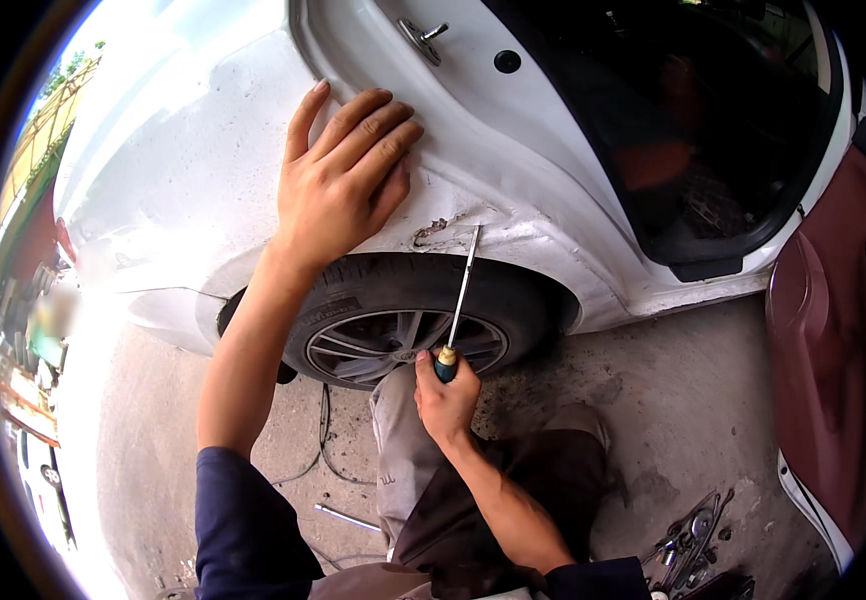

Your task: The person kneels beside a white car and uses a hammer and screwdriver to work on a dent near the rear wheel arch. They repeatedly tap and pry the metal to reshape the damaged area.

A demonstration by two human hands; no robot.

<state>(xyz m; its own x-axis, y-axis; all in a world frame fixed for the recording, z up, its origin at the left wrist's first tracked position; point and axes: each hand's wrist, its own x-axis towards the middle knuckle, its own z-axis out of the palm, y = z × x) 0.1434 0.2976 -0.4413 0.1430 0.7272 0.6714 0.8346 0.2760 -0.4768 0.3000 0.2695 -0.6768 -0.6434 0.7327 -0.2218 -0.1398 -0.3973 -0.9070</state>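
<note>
Your right hand clamped on screwdriver; left hand flat, spread on fender. Keep tip seated in dent, lever gently.

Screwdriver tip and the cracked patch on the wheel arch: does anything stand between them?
Nothing visible does. The screwdriver, held by the right hand, runs straight up past the tyre to the cracked patch.

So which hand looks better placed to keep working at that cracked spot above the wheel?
The right hand: its fingers grip the screwdriver, whose tip already meets the damaged arch edge. The left hand lies flat on the white panel, probably only bracing.
</note>
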